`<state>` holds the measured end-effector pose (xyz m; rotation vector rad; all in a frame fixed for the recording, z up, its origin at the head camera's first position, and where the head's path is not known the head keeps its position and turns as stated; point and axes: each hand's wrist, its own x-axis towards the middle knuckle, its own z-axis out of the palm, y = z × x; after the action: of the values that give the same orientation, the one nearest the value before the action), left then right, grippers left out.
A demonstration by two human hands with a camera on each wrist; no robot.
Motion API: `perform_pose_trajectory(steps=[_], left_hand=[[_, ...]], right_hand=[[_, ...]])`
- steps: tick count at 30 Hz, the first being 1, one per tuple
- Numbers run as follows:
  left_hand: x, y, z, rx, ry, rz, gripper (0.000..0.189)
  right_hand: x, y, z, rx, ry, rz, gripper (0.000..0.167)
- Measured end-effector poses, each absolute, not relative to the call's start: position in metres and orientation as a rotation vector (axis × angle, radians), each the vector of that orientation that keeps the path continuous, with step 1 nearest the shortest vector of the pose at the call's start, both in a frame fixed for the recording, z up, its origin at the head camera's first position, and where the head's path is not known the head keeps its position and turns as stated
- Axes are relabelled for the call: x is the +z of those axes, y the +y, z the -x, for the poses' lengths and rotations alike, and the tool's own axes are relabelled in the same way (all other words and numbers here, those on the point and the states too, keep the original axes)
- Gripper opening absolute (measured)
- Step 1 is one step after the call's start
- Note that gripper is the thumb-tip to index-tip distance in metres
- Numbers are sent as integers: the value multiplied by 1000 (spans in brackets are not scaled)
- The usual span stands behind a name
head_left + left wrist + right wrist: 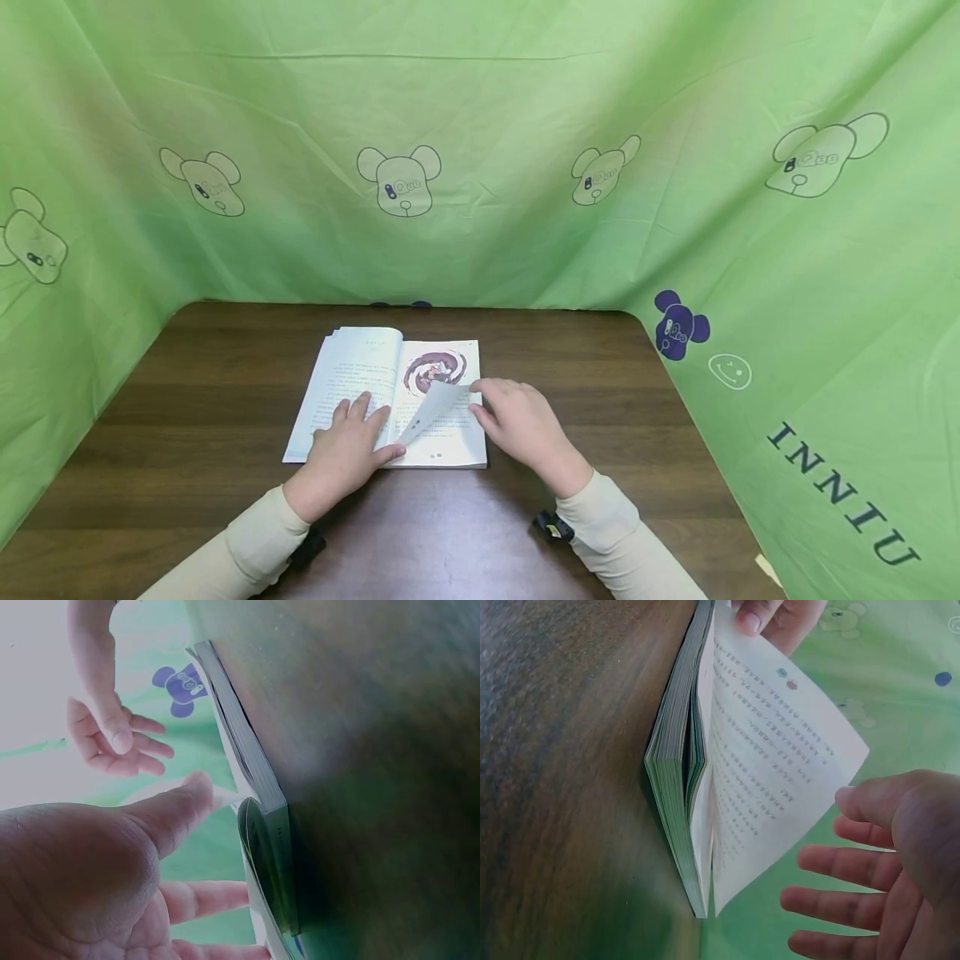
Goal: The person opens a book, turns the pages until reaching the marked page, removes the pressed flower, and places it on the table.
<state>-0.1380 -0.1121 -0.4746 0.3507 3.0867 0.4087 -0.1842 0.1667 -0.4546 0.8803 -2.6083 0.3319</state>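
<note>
An open book (352, 367) lies flat on a dark wooden table (187, 400). My left hand (348, 442) rests on the left page with its fingers straight, and its thumb touches the bottom of a lifted page (431, 408). My right hand (517, 421) has straight fingers at the outer edge of that page, which curls up over a page with a purple swirl picture. In the right wrist view the printed page (772, 750) stands raised off the book (675, 772) beside my right hand (885, 862). The left wrist view shows my left hand (90, 877) against the book's edge (255, 772).
Green cloth with bear prints (397, 179) hangs around the table on the left, back and right. Bare tabletop surrounds the book on every side. A dark wrist strap (551, 525) shows below my right sleeve.
</note>
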Motion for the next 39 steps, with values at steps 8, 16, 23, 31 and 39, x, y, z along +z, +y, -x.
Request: perform_pose_trajectory(steps=[8,16,23,31,39], left_hand=[[-474,-113,139,439,3105,-356,66],[-475,-114,141,484,3147,-330,76],[-476,-115,142,460,3221,-298,88],[-479,-116,145,422,3327,-285,120],[-477,-118,149,389,3338,-325,119]], right_hand=[[-455,167,184,325,-2654,-915,21],[-459,168,182,256,-2708,-1059,26],[-462,169,177,155,-2842,-1276,37],[-463,170,174,171,-2946,-1305,38],[-462,170,175,184,-2969,-1311,40]])
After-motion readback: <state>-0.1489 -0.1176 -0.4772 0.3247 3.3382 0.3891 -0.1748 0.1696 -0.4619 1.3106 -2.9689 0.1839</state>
